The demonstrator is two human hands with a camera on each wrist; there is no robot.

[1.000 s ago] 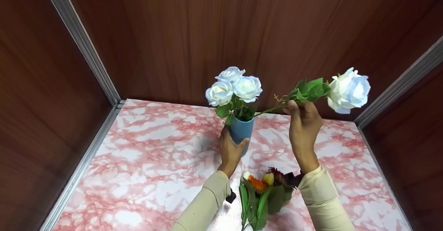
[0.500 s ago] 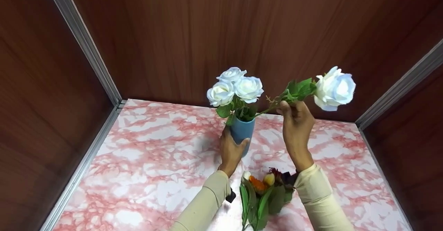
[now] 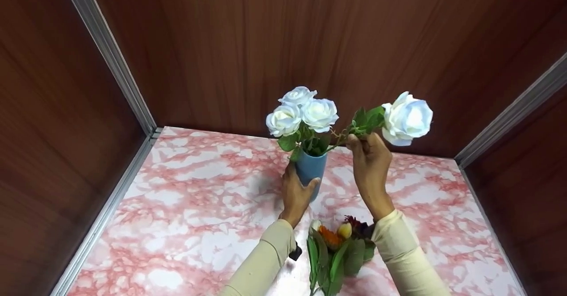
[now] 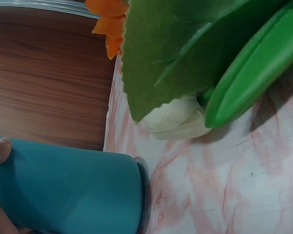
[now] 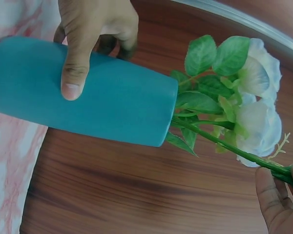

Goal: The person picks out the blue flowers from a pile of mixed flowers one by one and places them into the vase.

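A blue vase stands on the marbled tabletop, and my left hand grips its side with the thumb across the front. Three white roses with green leaves rise from the vase's mouth. My right hand pinches the stem of another white rose just below its leaves. That stem slants into the vase mouth in the right wrist view, while its bloom leans out to the right. In the left wrist view the lower part of the vase shows, with a fingertip at its edge.
A bunch of flowers lies on the table in front of the vase, with an orange bloom, a yellow bud and broad green leaves. Brown wood-look panels with metal edge rails enclose the table.
My right hand has moved left toward the vase with the rose, and its bloom now hangs closer to the other roses. The left hand and vase stay nearly still.
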